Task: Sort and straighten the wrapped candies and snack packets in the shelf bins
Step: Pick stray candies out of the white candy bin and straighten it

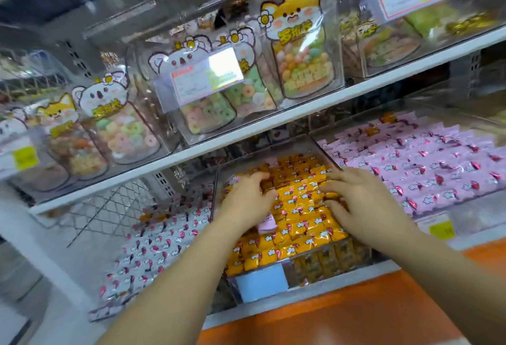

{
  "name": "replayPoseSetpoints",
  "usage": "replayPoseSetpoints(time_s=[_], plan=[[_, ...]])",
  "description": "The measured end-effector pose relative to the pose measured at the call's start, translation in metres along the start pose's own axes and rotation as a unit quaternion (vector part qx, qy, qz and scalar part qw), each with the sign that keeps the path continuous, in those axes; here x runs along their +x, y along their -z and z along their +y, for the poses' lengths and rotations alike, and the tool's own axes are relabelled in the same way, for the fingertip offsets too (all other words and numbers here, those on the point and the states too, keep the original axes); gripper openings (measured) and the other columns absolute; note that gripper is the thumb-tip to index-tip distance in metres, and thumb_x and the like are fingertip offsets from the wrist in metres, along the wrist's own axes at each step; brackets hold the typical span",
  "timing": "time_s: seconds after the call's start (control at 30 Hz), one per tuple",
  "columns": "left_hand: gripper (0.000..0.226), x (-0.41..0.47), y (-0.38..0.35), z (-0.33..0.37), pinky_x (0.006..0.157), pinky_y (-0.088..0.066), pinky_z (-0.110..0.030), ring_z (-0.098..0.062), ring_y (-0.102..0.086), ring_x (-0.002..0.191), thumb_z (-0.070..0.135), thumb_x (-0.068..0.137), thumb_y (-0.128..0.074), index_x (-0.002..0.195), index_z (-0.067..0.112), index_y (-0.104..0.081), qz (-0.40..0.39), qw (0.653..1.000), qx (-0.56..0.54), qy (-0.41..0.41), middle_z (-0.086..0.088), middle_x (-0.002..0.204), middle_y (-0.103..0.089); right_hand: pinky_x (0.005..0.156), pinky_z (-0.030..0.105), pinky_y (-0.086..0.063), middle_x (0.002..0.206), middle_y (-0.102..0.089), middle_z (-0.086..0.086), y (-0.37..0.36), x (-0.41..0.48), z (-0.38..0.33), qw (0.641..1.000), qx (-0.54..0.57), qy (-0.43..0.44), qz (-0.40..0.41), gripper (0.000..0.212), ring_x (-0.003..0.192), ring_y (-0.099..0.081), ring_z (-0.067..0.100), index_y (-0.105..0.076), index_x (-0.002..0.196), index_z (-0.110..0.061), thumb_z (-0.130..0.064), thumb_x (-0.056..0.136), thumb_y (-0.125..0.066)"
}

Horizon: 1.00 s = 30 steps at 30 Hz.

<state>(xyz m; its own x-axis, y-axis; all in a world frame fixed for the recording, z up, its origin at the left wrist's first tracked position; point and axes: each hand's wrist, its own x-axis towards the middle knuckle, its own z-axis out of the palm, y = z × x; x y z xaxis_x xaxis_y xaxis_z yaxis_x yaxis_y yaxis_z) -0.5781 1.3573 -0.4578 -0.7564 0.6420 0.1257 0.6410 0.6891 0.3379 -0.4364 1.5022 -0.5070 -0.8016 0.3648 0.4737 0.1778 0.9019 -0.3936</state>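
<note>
The yellow candies (298,208) fill a clear middle bin (315,268) on the lower shelf. They lie packed in rough rows, and more show through the bin's front wall. A blue label (261,281) sits on that front wall, low on its left side.

Both hands are inside this bin, on top of the candies. The left hand (246,202) lies over the left part of the pile with its fingers bent down onto the wrappers. Whether they grip one cannot be told. A single pink candy (267,224) peeks out from under the heel of that hand, lying among the yellow ones. The right hand (364,205) rests on the right part of the pile with its fingers spread and loose, touching the wrappers and clasping nothing.

Just left of the middle bin lies a bed of white candies (153,249) with pink marks. Their container is hard to make out. Just right of it, a second clear bin (323,136) holds pink candies (424,164) in rows, with a yellow price tag (441,229) at its front.

A white shelf board (273,123) runs above the middle bin. On it stand clear boxes of animal-shaped pouches. A fox pouch (298,43) holds round pastel sweets. The koala pouches (123,125) hold ring sweets. A price card (205,76) hangs on one box.

An orange ledge (356,309) runs below the middle bin.
</note>
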Motion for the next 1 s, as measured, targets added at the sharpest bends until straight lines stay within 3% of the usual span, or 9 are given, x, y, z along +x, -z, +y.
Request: replayPoseSetpoints(time_s=[0.07, 0.17, 0.33, 0.4, 0.47, 0.63, 0.83, 0.9, 1.0], plan=[[0.055, -0.008, -0.004, 0.000, 0.106, -0.037, -0.041, -0.022, -0.038, 0.132, 0.037, 0.091, -0.056, 0.141, 0.027, -0.038, -0.019, 0.999, 0.020, 0.020, -0.001, 0.148, -0.035, 0.099, 0.051, -0.039, 0.119, -0.065, 0.006, -0.004, -0.008, 0.001, 1.000, 0.003, -0.003, 0.008, 0.024, 0.118, -0.051, 0.035, -0.072, 0.103, -0.017, -0.018, 0.079, -0.071], [0.057, -0.019, -0.010, 0.006, 0.110, -0.029, -0.039, -0.022, -0.024, 0.138, 0.021, 0.090, -0.056, 0.143, 0.026, -0.035, 0.002, 0.999, 0.027, 0.024, 0.000, 0.151, -0.026, 0.103, 0.046, -0.035, 0.121, -0.063, 0.005, -0.001, -0.013, 0.004, 1.000, 0.023, 0.003, 0.014, 0.024, 0.121, -0.048, 0.030, -0.071, 0.106, -0.016, -0.016, 0.082, -0.068], [0.045, -0.028, -0.014, 0.025, 0.108, -0.036, -0.030, -0.016, -0.038, 0.129, 0.009, 0.087, -0.055, 0.131, 0.022, -0.052, 0.116, 0.988, -0.067, -0.074, 0.002, 0.139, -0.037, 0.095, 0.036, -0.039, 0.115, -0.065, 0.006, 0.016, -0.018, 0.016, 0.998, 0.057, 0.017, 0.037, 0.023, 0.111, -0.055, 0.026, -0.071, 0.105, -0.012, -0.010, 0.082, -0.066], [0.037, -0.030, -0.014, 0.042, 0.104, -0.036, -0.022, -0.010, -0.042, 0.124, 0.010, 0.088, -0.055, 0.124, 0.021, -0.057, 0.140, 0.976, -0.100, -0.137, 0.004, 0.134, -0.041, 0.090, 0.033, -0.039, 0.110, -0.067, 0.007, 0.024, -0.021, 0.023, 0.997, 0.061, 0.025, 0.043, 0.024, 0.105, -0.058, 0.028, -0.070, 0.105, -0.011, -0.007, 0.082, -0.067], [0.030, -0.033, -0.016, 0.063, 0.096, -0.029, -0.004, -0.002, -0.042, 0.117, 0.006, 0.087, -0.057, 0.114, 0.017, -0.061, 0.148, 0.963, -0.128, -0.185, 0.002, 0.128, -0.045, 0.088, 0.031, -0.039, 0.113, -0.065, 0.005, 0.034, -0.025, 0.031, 0.997, 0.066, 0.009, 0.046, 0.030, 0.106, -0.056, 0.026, -0.066, 0.114, -0.013, -0.008, 0.084, -0.063], [0.018, -0.034, -0.035, 0.115, 0.083, -0.031, 0.000, 0.014, -0.042, 0.098, 0.008, 0.087, -0.061, 0.098, 0.021, -0.056, 0.138, 0.935, -0.173, -0.279, 0.003, 0.111, -0.051, 0.087, 0.022, -0.034, 0.133, -0.051, -0.002, 0.060, -0.038, 0.057, 0.992, 0.098, -0.042, 0.071, 0.048, 0.116, -0.050, 0.017, -0.045, 0.136, -0.023, -0.019, 0.090, -0.058], [0.018, -0.038, -0.062, 0.165, 0.084, -0.036, -0.010, -0.001, -0.048, 0.096, 0.001, 0.081, -0.059, 0.091, 0.015, -0.056, 0.079, 0.909, -0.166, -0.374, 0.000, 0.103, -0.054, 0.105, 0.037, -0.036, 0.147, -0.034, -0.004, 0.081, -0.048, 0.091, 0.989, 0.129, -0.038, 0.065, 0.072, 0.135, -0.034, 0.014, -0.030, 0.141, -0.031, -0.010, 0.081, -0.064], [0.016, -0.035, -0.068, 0.172, 0.086, -0.035, -0.010, 0.001, -0.047, 0.096, 0.002, 0.082, -0.059, 0.092, 0.015, -0.057, 0.064, 0.909, -0.157, -0.381, 0.002, 0.103, -0.053, 0.101, 0.039, -0.040, 0.141, -0.040, -0.003, 0.088, -0.052, 0.101, 0.990, 0.121, -0.039, 0.055, 0.065, 0.129, -0.040, 0.015, -0.039, 0.138, -0.027, -0.011, 0.081, -0.065], [0.016, -0.028, -0.074, 0.176, 0.086, -0.032, -0.004, 0.010, -0.042, 0.096, 0.003, 0.085, -0.059, 0.096, 0.015, -0.058, 0.041, 0.914, -0.141, -0.379, 0.004, 0.104, -0.051, 0.089, 0.032, -0.044, 0.115, -0.050, -0.011, 0.097, -0.058, 0.115, 0.992, 0.106, -0.044, 0.049, 0.051, 0.103, -0.052, 0.010, -0.050, 0.129, -0.027, -0.020, 0.082, -0.068]])
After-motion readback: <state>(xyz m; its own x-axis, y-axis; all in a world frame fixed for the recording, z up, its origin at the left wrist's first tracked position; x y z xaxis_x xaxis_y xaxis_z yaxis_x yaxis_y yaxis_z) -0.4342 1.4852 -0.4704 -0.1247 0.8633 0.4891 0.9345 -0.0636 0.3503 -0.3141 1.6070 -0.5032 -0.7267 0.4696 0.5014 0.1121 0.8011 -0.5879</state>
